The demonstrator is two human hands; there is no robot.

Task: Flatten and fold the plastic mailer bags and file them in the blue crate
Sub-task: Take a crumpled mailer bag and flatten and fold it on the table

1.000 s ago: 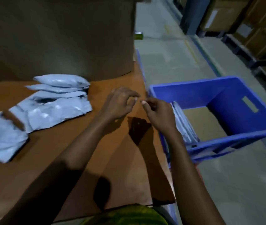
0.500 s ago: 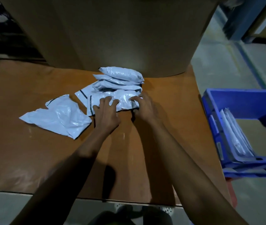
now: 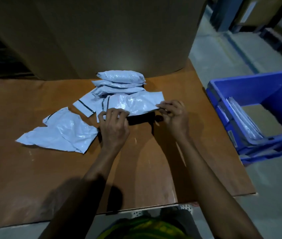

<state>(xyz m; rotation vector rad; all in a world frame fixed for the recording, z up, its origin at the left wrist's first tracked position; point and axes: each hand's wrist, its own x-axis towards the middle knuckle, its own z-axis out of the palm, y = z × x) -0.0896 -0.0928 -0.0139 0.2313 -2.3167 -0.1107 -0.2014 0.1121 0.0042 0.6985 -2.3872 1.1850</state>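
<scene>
Holding one mailer bag point(image 3: 133, 102) by its near edge, both hands work above the middle of the table point(image 3: 33, 178), somewhat toward its far edge. The bag is of pale grey-blue plastic, thin and shiny, with many small wrinkles that catch the light. It has a long rectangular shape, with a dark strip across its left end. It is lifted a little, as a dark shadow lies on the table under its near edge. The left hand point(image 3: 114, 128) pinches the near left part of the bag with curled fingers and thumb. The right hand point(image 3: 174, 114) pinches the near right corner in the same way, so the bag stretches between the two grips and away from them toward the far edge. Behind it, a stack of puffy bags point(image 3: 121, 78) of the same plastic stands close to the far edge, against a big cardboard box point(image 3: 102, 40) with a smooth brown wall. Two flat bags lie to the left: a striped bag point(image 3: 85, 105) partly under the held one, and a crumpled bag point(image 3: 61, 133) nearer to the left side. The table surface is smooth brown board with some pale scratches. Beyond the right edge of the table stands the blue crate point(image 3: 257, 88), of hard plastic, and filed bags point(image 3: 241, 116) stand upright along its wall nearest to the table.
</scene>
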